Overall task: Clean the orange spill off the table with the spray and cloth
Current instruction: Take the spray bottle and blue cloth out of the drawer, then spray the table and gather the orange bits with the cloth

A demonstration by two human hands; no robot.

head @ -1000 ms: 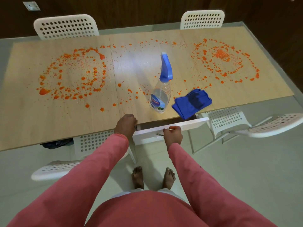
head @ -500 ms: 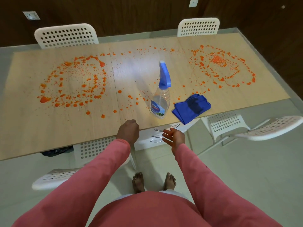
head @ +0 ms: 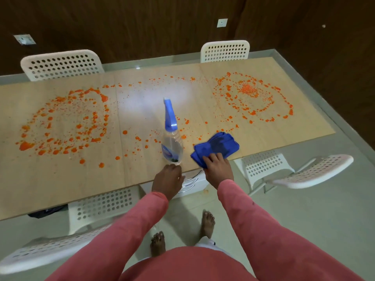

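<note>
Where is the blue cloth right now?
In the head view, the blue cloth lies at the table's near edge, right of the spray bottle, under the right hand.

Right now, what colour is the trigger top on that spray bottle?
Blue, on a clear spray bottle with a blue label, seen in the head view.

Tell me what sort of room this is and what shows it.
Probably a dining or meeting room. A long wooden table spattered with orange spill stands against a dark panelled wall, with white perforated chairs set along both sides and wall sockets behind.
</note>
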